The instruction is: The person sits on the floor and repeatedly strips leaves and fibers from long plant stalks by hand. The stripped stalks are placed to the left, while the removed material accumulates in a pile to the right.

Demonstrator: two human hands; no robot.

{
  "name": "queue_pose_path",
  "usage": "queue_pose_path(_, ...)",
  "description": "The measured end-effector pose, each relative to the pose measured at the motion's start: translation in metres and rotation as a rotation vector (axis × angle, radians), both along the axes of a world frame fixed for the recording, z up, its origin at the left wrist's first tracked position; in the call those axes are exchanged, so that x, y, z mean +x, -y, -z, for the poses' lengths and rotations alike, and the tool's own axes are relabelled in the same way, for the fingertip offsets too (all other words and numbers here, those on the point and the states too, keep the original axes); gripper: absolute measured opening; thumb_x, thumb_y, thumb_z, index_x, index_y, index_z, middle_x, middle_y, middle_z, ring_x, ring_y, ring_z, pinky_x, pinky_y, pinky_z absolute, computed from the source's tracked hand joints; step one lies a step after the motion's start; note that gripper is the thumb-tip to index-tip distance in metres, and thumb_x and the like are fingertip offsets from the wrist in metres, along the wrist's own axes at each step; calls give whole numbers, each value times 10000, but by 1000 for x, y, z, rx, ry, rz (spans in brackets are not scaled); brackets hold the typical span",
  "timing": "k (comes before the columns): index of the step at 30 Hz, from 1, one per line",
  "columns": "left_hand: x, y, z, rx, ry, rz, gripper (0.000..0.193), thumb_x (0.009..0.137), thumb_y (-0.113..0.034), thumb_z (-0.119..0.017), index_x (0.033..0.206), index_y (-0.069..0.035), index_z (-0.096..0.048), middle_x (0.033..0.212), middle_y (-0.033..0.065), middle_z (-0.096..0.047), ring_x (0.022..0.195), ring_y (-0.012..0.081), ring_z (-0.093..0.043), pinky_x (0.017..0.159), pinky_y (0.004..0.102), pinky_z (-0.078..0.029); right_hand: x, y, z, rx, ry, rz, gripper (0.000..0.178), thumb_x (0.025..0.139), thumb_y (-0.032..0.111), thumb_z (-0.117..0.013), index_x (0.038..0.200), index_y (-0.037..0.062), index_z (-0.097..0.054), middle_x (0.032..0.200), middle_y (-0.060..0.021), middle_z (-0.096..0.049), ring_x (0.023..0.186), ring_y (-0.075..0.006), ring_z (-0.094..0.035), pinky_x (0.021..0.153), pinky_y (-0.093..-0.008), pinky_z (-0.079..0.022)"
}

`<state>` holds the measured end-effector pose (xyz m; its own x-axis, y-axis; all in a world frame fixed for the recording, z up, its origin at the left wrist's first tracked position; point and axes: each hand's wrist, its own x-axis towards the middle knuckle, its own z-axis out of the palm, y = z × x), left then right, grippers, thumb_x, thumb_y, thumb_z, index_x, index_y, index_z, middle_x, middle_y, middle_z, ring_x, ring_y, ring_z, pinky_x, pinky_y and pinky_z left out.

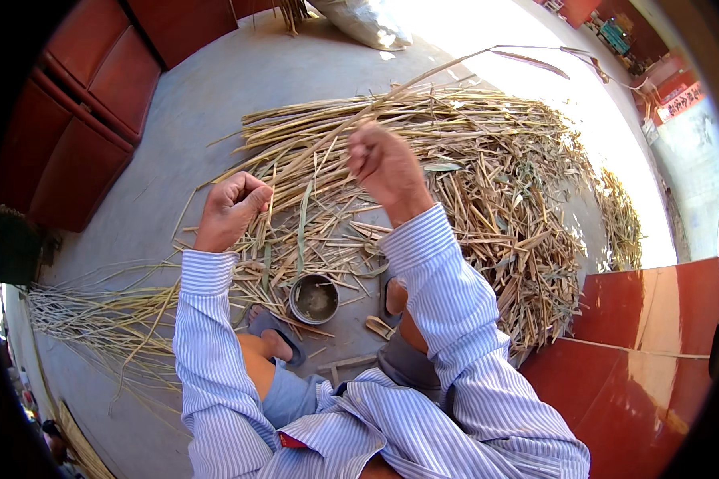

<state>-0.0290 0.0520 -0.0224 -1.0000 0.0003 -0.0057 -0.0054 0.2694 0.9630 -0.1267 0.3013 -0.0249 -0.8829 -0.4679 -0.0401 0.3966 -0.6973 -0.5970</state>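
My left hand (230, 211) is closed, thumb pressed against the curled fingers, with the lower end of a long dry reed stalk (439, 70) seemingly pinched at its fingertips. That stalk slants up to the far right, its thin leafy tip drooping over the bright ground. Close in front of the stalk, my right hand (387, 168) is curled shut and slightly smeared by motion; what its fingers hold, if anything, is hidden. Beyond both hands lies a broad heap of long stalks (479, 108). Short broken pieces and husks (519, 231) are piled to its right and scattered below my hands.
A small round metal bowl (294, 303) stands between my sandalled feet. At the left a bundle of thin branching stems (96, 311) spreads over the grey floor. Red padded seats (96, 120) stand far left, a pale sack (363, 22) at the back, a red panel (623, 383) near right.
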Motion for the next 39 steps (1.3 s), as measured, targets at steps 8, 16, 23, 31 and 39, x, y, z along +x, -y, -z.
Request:
queue_pose_path(8, 0, 4, 7, -171, -142, -12, 153, 868, -114, -713, 817, 13, -644, 708, 10, -594, 637, 72, -504, 564, 245, -414, -13, -34, -11, 165, -60, 297, 182, 966, 199, -596, 1041, 37, -632, 913, -58, -703, 782, -104, -654, 667, -231, -542)
queue_pose_path(16, -1, -19, 5, -291, -136, -6, 157, 855, -130, -719, 849, 19, -670, 735, 26, -623, 667, 78, -540, 579, 264, -433, -3, -11, 3, 592, -241, 53, 265, 950, 312, -632, 970, 52, -677, 891, -29, -700, 762, -98, -642, 680, -228, -505)
queue_pose_path(23, -7, -48, 12, -196, -277, -251, 145, 803, -124, -761, 843, -8, -683, 728, 81, -694, 598, 157, -621, 541, 295, -460, 6, 9, 7, 644, -158, 36, 309, 948, 313, -631, 965, 5, -661, 851, -77, -695, 731, -143, -673, 641, -244, -526)
queue_pose_path(31, -10, 13, -22, -28, -367, -686, 181, 863, -211, -733, 928, -53, -670, 730, 44, -665, 585, 107, -534, 553, 256, -420, -14, 3, 28, 721, -58, 127, 319, 932, 321, -655, 1001, 10, -633, 846, -75, -696, 712, -117, -677, 587, -202, -540)
queue_pose_path(39, 3, 28, 10, -792, -446, -192, 266, 871, -302, -687, 890, -37, -691, 766, 90, -679, 671, 239, -625, 596, 364, -458, -14, -2, 22, 696, -64, 142, 301, 952, 305, -629, 1008, 10, -638, 881, -71, -696, 757, -113, -684, 618, -200, -548)
